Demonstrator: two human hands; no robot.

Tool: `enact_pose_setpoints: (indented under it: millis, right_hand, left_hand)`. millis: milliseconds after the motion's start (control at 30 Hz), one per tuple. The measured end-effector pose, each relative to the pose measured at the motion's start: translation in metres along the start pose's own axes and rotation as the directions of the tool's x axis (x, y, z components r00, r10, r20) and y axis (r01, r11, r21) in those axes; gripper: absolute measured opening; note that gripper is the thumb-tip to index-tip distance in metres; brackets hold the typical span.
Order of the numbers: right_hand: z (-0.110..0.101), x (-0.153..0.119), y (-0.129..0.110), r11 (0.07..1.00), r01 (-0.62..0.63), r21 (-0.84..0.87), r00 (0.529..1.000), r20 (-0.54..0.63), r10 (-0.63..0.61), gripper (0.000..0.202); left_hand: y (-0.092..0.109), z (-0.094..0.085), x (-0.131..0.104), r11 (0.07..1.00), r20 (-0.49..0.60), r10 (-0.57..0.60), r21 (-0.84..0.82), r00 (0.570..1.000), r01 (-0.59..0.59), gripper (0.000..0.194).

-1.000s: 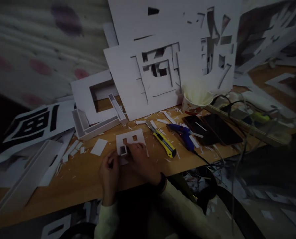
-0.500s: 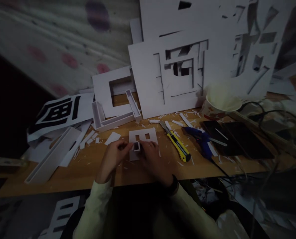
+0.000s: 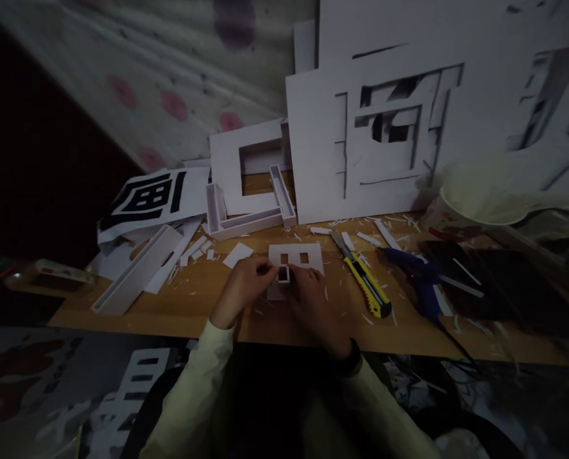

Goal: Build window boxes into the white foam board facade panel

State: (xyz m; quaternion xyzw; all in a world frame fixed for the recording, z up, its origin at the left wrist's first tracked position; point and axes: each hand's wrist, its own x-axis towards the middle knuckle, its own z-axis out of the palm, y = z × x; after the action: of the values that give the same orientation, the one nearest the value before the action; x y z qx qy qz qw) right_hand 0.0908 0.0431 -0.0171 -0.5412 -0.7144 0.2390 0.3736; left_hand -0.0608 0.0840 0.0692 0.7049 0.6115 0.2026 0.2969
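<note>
The small white box (image 3: 283,281), at the panel's (image 3: 316,256) centre, looks already walled; whether it is fixed down, I cannot tell. Its opening faces up, long axis seemingly 12 to 6. The left hand's (image 3: 244,284) grip pinches its 9 o'clock side, the right hand's (image 3: 313,307) its 3 o'clock side. Knife (image 3: 373,294) at 3, finished-looking channel piece (image 3: 250,222) at 11

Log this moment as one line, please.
left hand: fingers at small white open box | right hand: at its other side | box: over white panel with square cutouts | yellow utility knife: lying to the right
</note>
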Motion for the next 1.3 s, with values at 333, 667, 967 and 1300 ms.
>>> enact_pose_setpoints:
  millis: [333, 667, 967, 1300]
  right_hand:
    - [-0.002, -0.002, -0.003, 1.000, 0.024, 0.012, 0.999, -0.021, -0.024, 0.038]
    - [-0.004, -0.002, -0.002, 0.999, 0.037, -0.004, 0.999, -0.016, -0.037, 0.039]
    - [-0.003, -0.001, -0.001, 1.000, 0.022, 0.000, 1.000, -0.010, -0.022, 0.040]
    - [-0.003, 0.000, -0.002, 1.000, -0.003, 0.007, 1.000, -0.002, 0.003, 0.042]
  left_hand:
    - [0.006, -0.003, -0.002, 1.000, 0.007, -0.005, 0.024, 1.000, 0.005, 0.026]
    - [-0.012, -0.011, 0.001, 0.992, 0.026, 0.006, -0.124, 1.000, -0.003, 0.028]
    - [-0.012, -0.007, -0.004, 0.995, 0.035, -0.018, -0.102, 0.999, 0.021, 0.036]
    - [-0.007, -0.006, 0.002, 0.998, 0.104, -0.024, -0.050, 0.994, 0.030, 0.030]
